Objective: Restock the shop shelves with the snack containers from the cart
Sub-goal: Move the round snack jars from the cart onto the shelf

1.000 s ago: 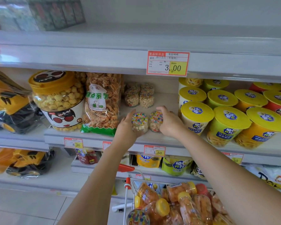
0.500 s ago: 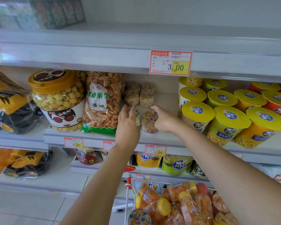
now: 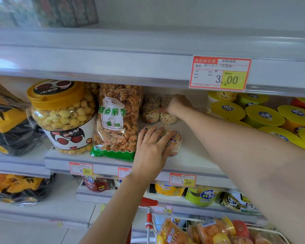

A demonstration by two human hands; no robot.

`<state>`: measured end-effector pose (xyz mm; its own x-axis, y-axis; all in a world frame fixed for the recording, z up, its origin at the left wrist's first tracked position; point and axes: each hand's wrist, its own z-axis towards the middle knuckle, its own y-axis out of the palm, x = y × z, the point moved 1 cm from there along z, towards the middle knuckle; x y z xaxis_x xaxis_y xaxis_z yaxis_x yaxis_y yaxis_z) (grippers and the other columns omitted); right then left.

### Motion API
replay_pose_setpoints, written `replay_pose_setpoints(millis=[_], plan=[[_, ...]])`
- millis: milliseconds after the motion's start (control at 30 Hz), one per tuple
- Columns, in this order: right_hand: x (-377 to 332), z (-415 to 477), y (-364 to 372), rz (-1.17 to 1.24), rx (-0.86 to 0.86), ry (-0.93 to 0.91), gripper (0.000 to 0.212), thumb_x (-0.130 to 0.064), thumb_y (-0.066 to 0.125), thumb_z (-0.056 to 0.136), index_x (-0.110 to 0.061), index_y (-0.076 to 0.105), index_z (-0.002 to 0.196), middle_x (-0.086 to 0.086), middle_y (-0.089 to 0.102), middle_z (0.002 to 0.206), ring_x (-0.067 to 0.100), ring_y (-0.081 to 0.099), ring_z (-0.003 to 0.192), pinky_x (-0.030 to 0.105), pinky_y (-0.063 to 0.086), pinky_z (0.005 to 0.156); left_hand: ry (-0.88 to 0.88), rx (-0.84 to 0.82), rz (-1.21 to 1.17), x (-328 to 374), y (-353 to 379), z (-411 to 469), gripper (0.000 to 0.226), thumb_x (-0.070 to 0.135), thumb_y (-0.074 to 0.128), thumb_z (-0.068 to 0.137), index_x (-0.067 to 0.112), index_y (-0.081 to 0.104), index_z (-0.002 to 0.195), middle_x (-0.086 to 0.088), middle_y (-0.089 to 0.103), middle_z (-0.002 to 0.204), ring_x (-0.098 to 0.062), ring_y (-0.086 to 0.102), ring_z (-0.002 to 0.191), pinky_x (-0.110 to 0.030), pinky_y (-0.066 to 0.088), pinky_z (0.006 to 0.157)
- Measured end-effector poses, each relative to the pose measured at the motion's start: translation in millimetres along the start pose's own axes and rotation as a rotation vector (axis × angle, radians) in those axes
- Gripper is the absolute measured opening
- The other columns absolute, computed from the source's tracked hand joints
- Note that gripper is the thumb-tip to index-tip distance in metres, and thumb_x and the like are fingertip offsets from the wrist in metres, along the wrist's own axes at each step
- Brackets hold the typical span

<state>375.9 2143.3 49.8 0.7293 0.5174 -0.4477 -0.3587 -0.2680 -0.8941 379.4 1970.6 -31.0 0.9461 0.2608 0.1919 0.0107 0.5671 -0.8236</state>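
Your left hand (image 3: pixel 151 150) lies flat on the two small snack containers at the front of the middle shelf (image 3: pixel 194 161). Its fingers (image 3: pixel 163 136) are straight and a little spread. They rest on the tops and are not curled around anything. The front right container (image 3: pixel 173 145), clear and full of coloured pieces, shows beside your fingertips. The front left container (image 3: pixel 144 129) is mostly hidden under the hand, and only its top edge is seen. Both stand upright on the shelf, close together, just to the right of the bag of twisted snacks (image 3: pixel 118 120).

Your right hand (image 3: pixel 179 105) reaches deeper, to the back of the same shelf, where more small containers stand in two stacks. It is against the back right stack (image 3: pixel 168 118), at the level of the upper container. The back of the hand faces the camera and covers most of its fingers, so I cannot tell if they hold the container or only touch it. The back left stack (image 3: pixel 151 111) stands just beside it.

To the left of the bag is a big popcorn jar (image 3: pixel 60 117) with an orange lid. To the right of your right arm are the yellow-lidded cups (image 3: pixel 264 115). At the bottom edge, the cart (image 3: pixel 149 224) is seen with orange snack jars (image 3: pixel 217 228) inside.
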Motion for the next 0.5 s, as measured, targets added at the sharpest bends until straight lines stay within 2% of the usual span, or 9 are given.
replay_pose_setpoints(millis=[100, 167, 233, 267, 300, 333, 367, 433, 500], plan=[[-3, 4, -5, -0.190, -0.048, -0.045, 0.038, -0.032, 0.069, 0.085, -0.004, 0.062, 0.111, 0.009, 0.064, 0.113, 0.027, 0.062, 0.102, 0.026, 0.042, 0.071, -0.006, 0.042, -0.005, -2, 5, 1, 0.042, 0.036, 0.038, 0.093, 0.025, 0.060, 0.127, -0.003, 0.061, 0.123, -0.028, 0.051, 0.122, -0.050, 0.033, 0.107], [-8, 4, -16, -0.301, -0.229, -0.082, 0.034, -0.031, 0.070, 0.082, -0.004, 0.065, 0.104, 0.011, 0.061, 0.097, 0.024, 0.060, 0.084, 0.024, 0.043, 0.061, -0.001, 0.074, -0.013, -3, 8, 1, 0.041, 0.036, 0.039, 0.093, 0.025, 0.060, 0.126, -0.003, 0.061, 0.122, -0.028, 0.051, 0.121, -0.050, 0.031, 0.106], [-8, 9, -24, -0.313, -0.425, -0.024, 0.027, -0.014, 0.067, 0.083, 0.001, 0.065, 0.105, 0.015, 0.059, 0.097, 0.022, 0.057, 0.074, 0.022, 0.046, 0.052, 0.001, 0.106, -0.019, -3, 11, 1, 0.039, 0.036, 0.041, 0.094, 0.025, 0.060, 0.125, -0.003, 0.061, 0.122, -0.028, 0.052, 0.119, -0.049, 0.028, 0.105], [-6, 10, -28, -0.304, -0.478, -0.005, 0.034, -0.010, 0.066, 0.085, 0.005, 0.061, 0.115, 0.017, 0.059, 0.107, 0.024, 0.060, 0.084, 0.021, 0.050, 0.060, -0.001, 0.116, -0.022, -2, 11, 2, 0.038, 0.036, 0.041, 0.094, 0.025, 0.060, 0.125, -0.003, 0.061, 0.121, -0.028, 0.052, 0.119, -0.049, 0.027, 0.105], [-2, 10, -30, -0.317, -0.488, -0.002, 0.042, -0.013, 0.065, 0.087, 0.005, 0.056, 0.124, 0.019, 0.057, 0.121, 0.027, 0.060, 0.102, 0.025, 0.052, 0.075, -0.002, 0.119, -0.022, -1, 11, 1, 0.038, 0.037, 0.041, 0.094, 0.025, 0.060, 0.125, -0.004, 0.061, 0.121, -0.028, 0.052, 0.118, -0.048, 0.026, 0.106], [2, 8, -32, -0.323, -0.452, 0.002, 0.051, -0.019, 0.066, 0.088, 0.004, 0.051, 0.130, 0.019, 0.052, 0.133, 0.029, 0.055, 0.116, 0.029, 0.048, 0.088, -0.002, 0.120, -0.021, -1, 11, 2, 0.038, 0.037, 0.040, 0.094, 0.025, 0.060, 0.125, -0.004, 0.061, 0.121, -0.028, 0.052, 0.118, -0.047, 0.026, 0.106], [7, 9, -33, -0.339, -0.419, 0.015, 0.059, -0.027, 0.068, 0.087, 0.003, 0.048, 0.133, 0.018, 0.047, 0.139, 0.030, 0.051, 0.122, 0.032, 0.046, 0.092, -0.002, 0.120, -0.020, -1, 10, 2, 0.038, 0.037, 0.040, 0.094, 0.025, 0.060, 0.125, -0.004, 0.061, 0.121, -0.028, 0.052, 0.118, -0.047, 0.025, 0.106], [17, 11, -31, -0.289, -0.399, 0.063, 0.072, -0.035, 0.073, 0.082, 0.004, 0.044, 0.135, 0.019, 0.043, 0.143, 0.034, 0.055, 0.118, 0.036, 0.049, 0.094, -0.001, 0.114, -0.015, -1, 10, 2, 0.039, 0.037, 0.039, 0.094, 0.025, 0.060, 0.124, -0.004, 0.062, 0.120, -0.029, 0.052, 0.118, -0.046, 0.025, 0.106], [23, 12, -27, -0.175, -0.391, 0.077, 0.073, -0.030, 0.078, 0.077, 0.006, 0.046, 0.132, 0.020, 0.045, 0.140, 0.035, 0.056, 0.114, 0.042, 0.053, 0.090, -0.003, 0.105, -0.012, -1, 9, 2, 0.039, 0.036, 0.039, 0.093, 0.025, 0.060, 0.124, -0.004, 0.062, 0.119, -0.029, 0.053, 0.118, -0.046, 0.026, 0.106]])
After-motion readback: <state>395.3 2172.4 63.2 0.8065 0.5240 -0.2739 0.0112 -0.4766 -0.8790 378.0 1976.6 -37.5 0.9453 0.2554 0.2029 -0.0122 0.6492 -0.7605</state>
